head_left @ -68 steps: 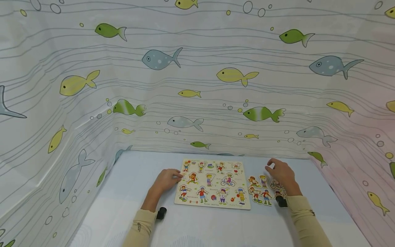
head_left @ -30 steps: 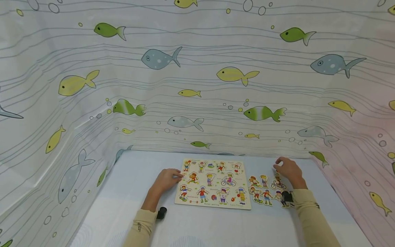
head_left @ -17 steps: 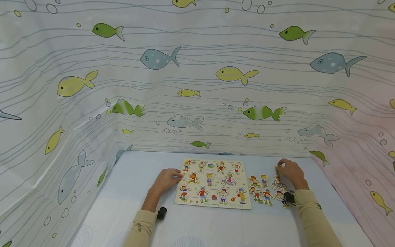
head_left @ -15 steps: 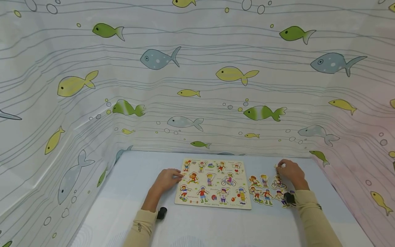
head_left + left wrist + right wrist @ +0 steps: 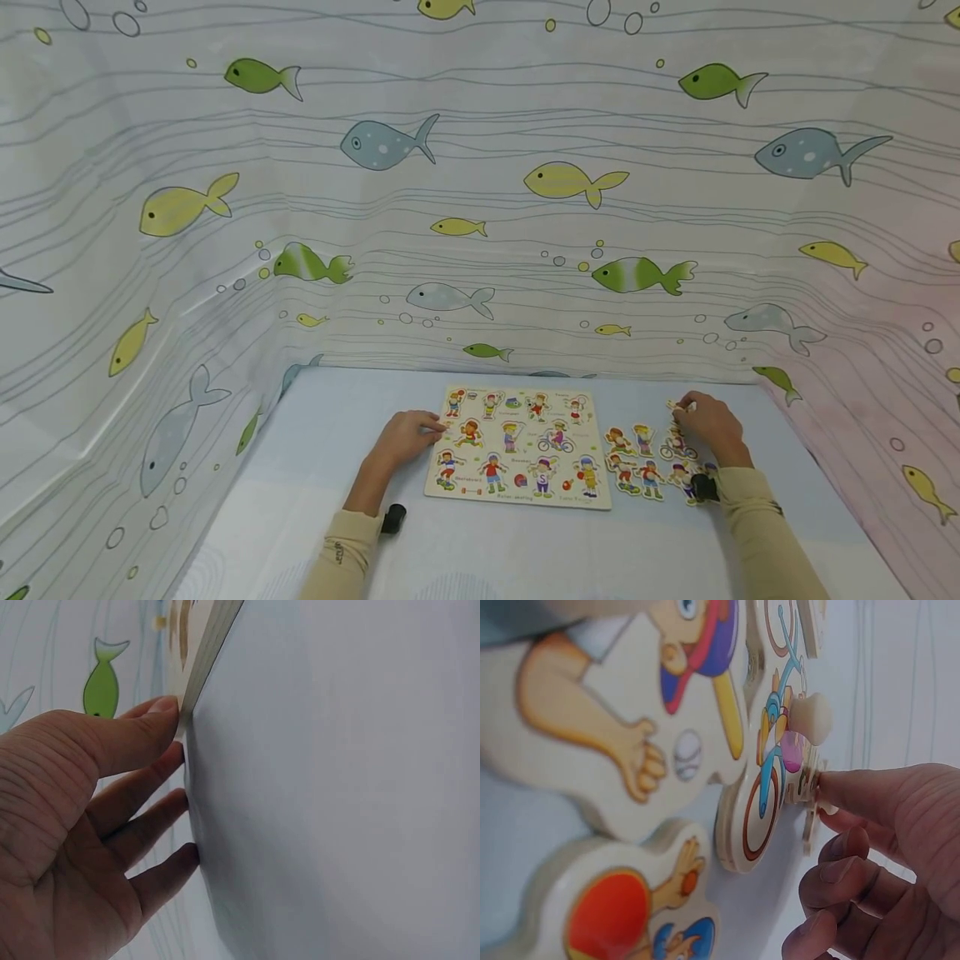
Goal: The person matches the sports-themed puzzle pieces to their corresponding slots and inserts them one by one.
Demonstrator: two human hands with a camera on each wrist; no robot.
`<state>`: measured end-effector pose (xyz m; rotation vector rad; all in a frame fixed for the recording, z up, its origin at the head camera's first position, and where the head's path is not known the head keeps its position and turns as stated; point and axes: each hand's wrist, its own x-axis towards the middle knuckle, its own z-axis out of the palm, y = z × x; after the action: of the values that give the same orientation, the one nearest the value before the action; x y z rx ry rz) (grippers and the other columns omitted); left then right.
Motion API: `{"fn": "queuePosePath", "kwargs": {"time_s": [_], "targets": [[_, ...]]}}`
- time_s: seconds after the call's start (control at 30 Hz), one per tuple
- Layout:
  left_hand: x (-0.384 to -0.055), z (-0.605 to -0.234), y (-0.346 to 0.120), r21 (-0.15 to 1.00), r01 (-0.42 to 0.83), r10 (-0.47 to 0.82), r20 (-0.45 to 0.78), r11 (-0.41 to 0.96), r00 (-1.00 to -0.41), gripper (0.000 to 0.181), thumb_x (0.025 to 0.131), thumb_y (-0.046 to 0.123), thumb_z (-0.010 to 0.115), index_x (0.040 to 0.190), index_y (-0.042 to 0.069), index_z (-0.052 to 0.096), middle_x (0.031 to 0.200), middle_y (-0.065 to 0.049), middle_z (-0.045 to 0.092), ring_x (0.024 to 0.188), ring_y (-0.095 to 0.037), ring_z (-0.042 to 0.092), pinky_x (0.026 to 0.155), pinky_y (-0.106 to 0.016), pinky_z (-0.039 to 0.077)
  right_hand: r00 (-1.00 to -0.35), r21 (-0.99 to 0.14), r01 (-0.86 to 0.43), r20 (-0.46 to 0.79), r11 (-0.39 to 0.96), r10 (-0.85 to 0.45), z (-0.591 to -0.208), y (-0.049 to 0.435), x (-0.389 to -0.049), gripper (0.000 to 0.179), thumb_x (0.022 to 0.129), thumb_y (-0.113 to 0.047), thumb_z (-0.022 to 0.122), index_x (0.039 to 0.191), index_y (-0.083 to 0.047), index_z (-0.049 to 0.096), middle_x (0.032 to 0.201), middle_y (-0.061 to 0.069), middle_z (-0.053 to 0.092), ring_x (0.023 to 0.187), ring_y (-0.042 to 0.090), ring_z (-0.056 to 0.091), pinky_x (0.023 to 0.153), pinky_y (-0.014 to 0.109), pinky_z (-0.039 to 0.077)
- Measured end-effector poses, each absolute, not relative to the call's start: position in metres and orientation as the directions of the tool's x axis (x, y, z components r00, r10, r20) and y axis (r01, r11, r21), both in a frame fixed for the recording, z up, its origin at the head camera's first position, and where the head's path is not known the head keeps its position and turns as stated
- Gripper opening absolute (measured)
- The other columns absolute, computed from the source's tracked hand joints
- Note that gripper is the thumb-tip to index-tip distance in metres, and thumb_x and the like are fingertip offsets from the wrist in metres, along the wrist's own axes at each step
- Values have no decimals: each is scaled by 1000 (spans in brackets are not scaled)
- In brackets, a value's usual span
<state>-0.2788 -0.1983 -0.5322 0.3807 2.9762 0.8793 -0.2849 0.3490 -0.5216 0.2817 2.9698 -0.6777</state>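
In the head view my left hand (image 5: 408,435) is at the left edge of a cream wooden puzzle board (image 5: 517,496) printed with children at sports. Its thumb (image 5: 142,739) touches the board's edge in the left wrist view, the other fingers loosely extended below. My right hand (image 5: 711,423) is beyond the loose pieces to the right of the board. Thumb and forefinger pinch a puzzle piece (image 5: 810,817), seen nearly edge-on; its picture is mostly hidden. A bicycle piece (image 5: 678,448) with a wooden knob (image 5: 812,718) lies right beside that hand.
Several more loose pieces lie together, including a red-shirted figure (image 5: 650,481) and a baseball player (image 5: 697,750). The pale table (image 5: 480,554) is enclosed by fish-printed curtains (image 5: 480,192). Black wrist cameras (image 5: 393,518) sit at both cuffs.
My right hand has moved right, uncovering the bicycle and baseball pieces, then slightly down; a piece's edge now shows at its fingertips. My left hand has stayed at the board.
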Motion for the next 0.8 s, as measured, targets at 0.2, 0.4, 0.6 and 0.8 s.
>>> {"fn": "queuePosePath", "kwargs": {"time_s": [0.2,0.4,0.6,0.8], "targets": [[-278,-533,-198,523,254,255,73,813,-964,12,87,15,76,98,12,80,118,-8,69,118,-33,60,102,-50,45,-978,-427,206,-117,881,172,-520,347,-282,26,95,-27,59,106,-3,61,105,24,63,80,34,56,61,48,47],[-278,-533,-198,525,255,254,76,812,-964,12,87,14,76,98,11,80,118,-9,69,118,-34,59,102,-52,45,-981,-418,191,-87,888,171,-523,347,-280,23,95,-25,60,104,-4,62,98,20,64,75,30,54,58,45,46],[-279,-534,-198,528,245,250,63,813,-966,12,87,15,76,98,12,80,119,-9,69,119,-34,59,102,-51,44,-982,-410,191,-80,892,174,-522,346,-279,23,94,-24,60,104,-4,62,94,18,65,74,29,53,57,43,46],[-280,-535,-199,532,243,250,61,811,-966,12,87,16,76,98,13,80,119,-7,69,119,-32,59,103,-49,44,-985,-426,171,-62,888,160,-517,343,-277,24,94,-24,60,105,-2,61,87,14,63,70,27,52,54,40,43]]}}
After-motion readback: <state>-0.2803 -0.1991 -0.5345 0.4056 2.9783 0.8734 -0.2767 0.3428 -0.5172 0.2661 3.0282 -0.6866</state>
